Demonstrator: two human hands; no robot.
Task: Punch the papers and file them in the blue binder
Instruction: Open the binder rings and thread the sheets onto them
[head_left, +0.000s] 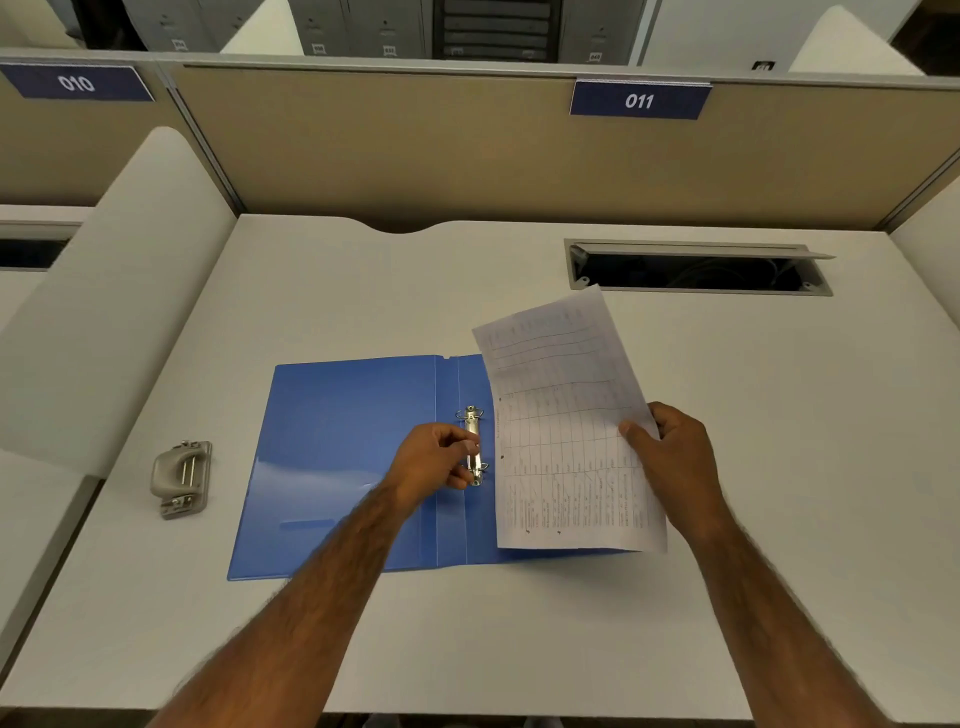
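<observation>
While one right hand (675, 457) holds papers (566, 436), one binder (337, 441) lies open.

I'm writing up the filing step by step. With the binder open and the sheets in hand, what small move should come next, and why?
Probably open the ring mechanism. The left hand is already on it in the open blue binder, while the right hand has its grip on the papers, held tilted just right of the rings with punched holes along their left edge. The hole punch sits aside.

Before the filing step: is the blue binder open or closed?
Open: the blue binder lies spread flat, inner ring mechanism exposed.
</observation>
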